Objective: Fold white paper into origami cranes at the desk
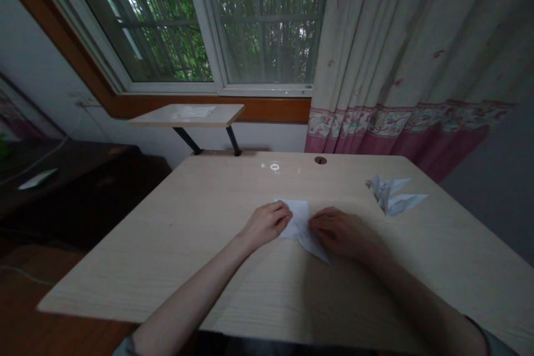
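A partly folded sheet of white paper (301, 214) lies on the table between my hands, with a pointed flap reaching down toward the front right. My left hand (267, 223) presses on its left side with curled fingers, the tips resting on the paper. At the right edge, my right hand (339, 232) pinches the sheet between thumb and fingers; the exact grip is partly in shadow. To the right, apart from both hands, stands a folded paper piece (390, 194) with pointed ends.
The pale wooden table (175, 245) carries a small raised shelf (158, 115) at back left, with white paper (196, 111) on it. A round cable hole (320, 161) is near the back edge. Behind are a window and a curtain (375, 55). A dark surface (104, 161) stands left.
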The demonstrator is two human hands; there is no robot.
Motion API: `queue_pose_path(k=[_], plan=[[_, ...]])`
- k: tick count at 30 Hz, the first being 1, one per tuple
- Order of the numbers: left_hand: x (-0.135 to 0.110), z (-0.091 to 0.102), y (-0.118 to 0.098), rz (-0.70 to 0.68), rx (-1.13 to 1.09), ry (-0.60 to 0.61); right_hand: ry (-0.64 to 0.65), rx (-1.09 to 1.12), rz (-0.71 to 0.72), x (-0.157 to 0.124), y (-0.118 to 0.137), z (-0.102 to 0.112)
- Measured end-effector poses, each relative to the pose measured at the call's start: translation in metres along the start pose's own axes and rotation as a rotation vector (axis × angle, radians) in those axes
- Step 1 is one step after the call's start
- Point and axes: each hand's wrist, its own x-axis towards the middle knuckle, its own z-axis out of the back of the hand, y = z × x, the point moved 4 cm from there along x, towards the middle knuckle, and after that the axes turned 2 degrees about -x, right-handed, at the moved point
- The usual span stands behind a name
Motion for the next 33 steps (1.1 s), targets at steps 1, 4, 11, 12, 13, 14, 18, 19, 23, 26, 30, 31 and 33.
queue_pose_path(k=[1,4,11,12,13,14,18,19,23,26,30,31,33], plan=[[0.0,0.001,-0.001,-0.002,0.0,-0.001,0.005,0.002,0.007,0.0,0.001,0.0],[-0.001,0.001,-0.001,-0.004,0.004,-0.01,0.008,0.0,0.028,0.0,0.003,0.001],[-0.002,-0.001,-0.002,0.009,-0.011,0.0,-0.058,-0.037,0.056,0.001,0.001,-0.005],[-0.001,0.0,-0.003,0.023,-0.022,0.01,-0.059,-0.041,0.043,0.001,-0.001,-0.007],[-0.001,0.001,-0.004,0.047,-0.032,0.019,-0.06,-0.043,0.027,0.001,-0.004,-0.01],[-0.001,0.002,-0.005,0.076,-0.043,0.027,-0.067,-0.046,0.009,0.0,-0.006,-0.013],[0.0,0.001,-0.011,0.109,-0.083,0.078,-0.1,-0.039,-0.035,-0.003,-0.014,-0.021],[0.001,0.0,-0.013,0.084,-0.09,0.092,-0.097,-0.036,-0.038,-0.004,-0.015,-0.022],[0.001,-0.003,-0.017,0.023,-0.075,0.11,-0.088,-0.033,-0.029,-0.005,-0.016,-0.024],[0.001,-0.004,-0.018,0.031,-0.047,0.117,-0.083,-0.038,-0.016,-0.004,-0.015,-0.024],[0.001,-0.004,-0.02,0.044,-0.025,0.128,-0.071,-0.056,-0.015,-0.004,-0.015,-0.023],[0.001,-0.004,-0.021,0.045,-0.026,0.131,-0.076,-0.062,-0.016,-0.004,-0.015,-0.023],[0.001,-0.004,-0.02,0.045,-0.033,0.137,-0.085,-0.073,-0.014,-0.004,-0.015,-0.022]])
